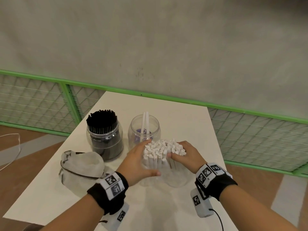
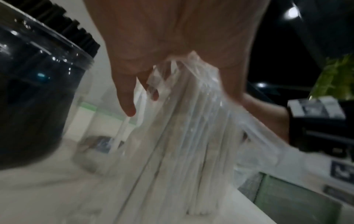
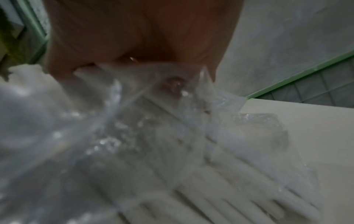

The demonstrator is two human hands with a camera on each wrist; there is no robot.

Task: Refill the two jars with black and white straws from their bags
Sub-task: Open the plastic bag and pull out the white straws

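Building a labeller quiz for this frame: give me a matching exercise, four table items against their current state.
Items:
1. round clear plastic jar on the left
2. round clear plastic jar on the right
3. bundle of white paper-wrapped straws
4. crumpled clear plastic bag

States:
A. holds two white straws
B. lies emptied near the left wrist
C. packed with black straws
D. stands upright between both hands, in its clear bag

Pairs: 1-C, 2-A, 3-D, 4-B
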